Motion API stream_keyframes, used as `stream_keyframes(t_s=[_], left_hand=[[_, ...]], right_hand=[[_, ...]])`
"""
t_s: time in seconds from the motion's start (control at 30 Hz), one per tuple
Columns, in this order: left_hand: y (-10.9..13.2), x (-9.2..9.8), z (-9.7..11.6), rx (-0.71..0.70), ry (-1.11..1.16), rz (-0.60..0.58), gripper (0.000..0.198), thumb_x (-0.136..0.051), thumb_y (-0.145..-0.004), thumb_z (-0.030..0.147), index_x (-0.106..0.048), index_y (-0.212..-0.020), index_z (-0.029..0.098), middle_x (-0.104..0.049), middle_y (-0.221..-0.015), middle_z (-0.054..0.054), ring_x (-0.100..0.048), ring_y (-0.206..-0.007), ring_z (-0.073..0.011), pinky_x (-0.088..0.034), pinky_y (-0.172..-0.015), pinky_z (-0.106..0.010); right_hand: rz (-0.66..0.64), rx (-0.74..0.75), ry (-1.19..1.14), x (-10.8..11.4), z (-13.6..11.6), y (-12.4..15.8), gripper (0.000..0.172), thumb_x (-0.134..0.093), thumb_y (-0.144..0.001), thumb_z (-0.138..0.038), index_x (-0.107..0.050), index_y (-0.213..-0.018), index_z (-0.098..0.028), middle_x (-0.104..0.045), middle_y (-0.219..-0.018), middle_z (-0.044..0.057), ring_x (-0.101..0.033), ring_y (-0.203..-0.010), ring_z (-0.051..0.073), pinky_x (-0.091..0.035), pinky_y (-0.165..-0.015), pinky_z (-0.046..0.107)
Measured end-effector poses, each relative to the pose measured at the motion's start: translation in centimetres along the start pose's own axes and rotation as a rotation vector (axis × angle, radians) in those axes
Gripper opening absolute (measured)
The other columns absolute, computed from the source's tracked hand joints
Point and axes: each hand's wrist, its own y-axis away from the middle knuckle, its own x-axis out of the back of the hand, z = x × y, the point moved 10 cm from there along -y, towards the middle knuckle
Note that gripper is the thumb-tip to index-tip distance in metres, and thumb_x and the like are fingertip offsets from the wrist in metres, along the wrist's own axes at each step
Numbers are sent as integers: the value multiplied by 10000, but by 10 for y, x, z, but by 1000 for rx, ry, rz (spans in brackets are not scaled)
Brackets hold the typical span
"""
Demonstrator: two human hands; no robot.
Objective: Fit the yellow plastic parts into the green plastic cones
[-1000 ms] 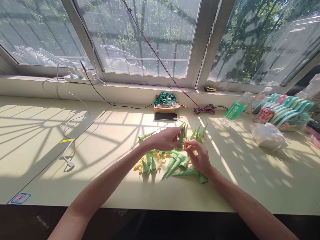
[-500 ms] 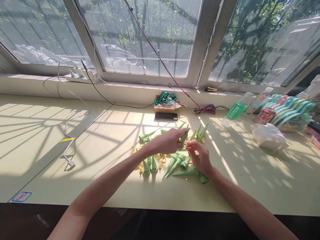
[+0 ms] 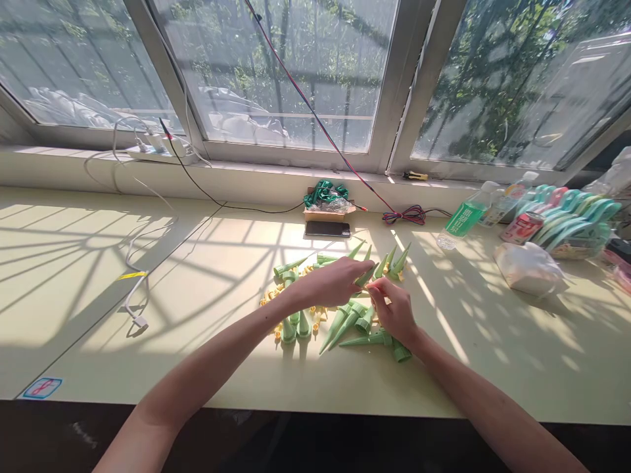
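Note:
My left hand [image 3: 345, 281] is closed round a green cone [image 3: 365, 274], whose tip points up and to the right. Touching or almost touching it, my right hand [image 3: 393, 305] is pinched on something too small to make out. Several green cones [image 3: 351, 324] lie below the hands, and others [image 3: 397, 263] stand tilted just beyond my right hand. To the left, green cones [image 3: 303, 325] stand upright among small yellow pieces [image 3: 316, 326]. My left forearm covers part of the pile.
Behind the pile are a black phone [image 3: 328, 229] and a small box [image 3: 329, 214] with green material. At the right stand a bottle [image 3: 463, 220], a can [image 3: 523, 227] and a white packet [image 3: 530, 269]. A white cable [image 3: 140, 320] lies at the left.
The green cone in my left hand has tipped over to the right. My right hand has hardly moved.

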Motion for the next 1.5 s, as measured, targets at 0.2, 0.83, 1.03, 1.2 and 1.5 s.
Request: stream_keyframes(t_s=[0.2,0.83,1.03,1.2,1.5], left_hand=[[0,2,0,-8,27,10,107,-537,-873,108,-475,-851,192,-553,-754,-15,-525,-760,-186,-348,-596,-252],[-2,8,-14,-53,183,55,201,-545,-849,100,-607,-1018,188,-643,-804,-19,-604,-778,-158,-413,-634,-239],[0,7,-13,-82,287,18,212,-600,-825,110,-606,-1025,181,-655,-841,-27,-631,-768,-145,-489,-672,-251],[0,11,-13,-76,358,22,196,-644,-833,151,-618,-1026,174,-665,-893,-42,-651,-812,-151,-529,-723,-268],[-3,10,-12,-35,298,40,109,-670,-850,235,-638,-935,176,-674,-821,-30,-650,-757,-154,-505,-673,-253]], right_hand=[[7,15,49,1,-4,-1,309,-465,-1001,-292,-503,-710,-196,-453,-562,-51,-424,-498,92,-349,-510,226],[-85,31,-79,-6,-13,-3,108,-615,-905,-272,-561,-842,-203,-540,-610,-42,-491,-488,91,-439,-468,218],[-50,64,-37,-4,-15,-3,113,-604,-916,-272,-570,-833,-204,-560,-604,-43,-504,-478,93,-443,-476,223],[-37,54,-14,-2,-12,-2,152,-595,-926,-304,-589,-809,-207,-597,-623,-29,-542,-504,108,-464,-494,232],[-52,82,-5,-2,-16,-2,182,-593,-942,-328,-608,-813,-200,-607,-631,-19,-544,-519,112,-453,-486,225]])
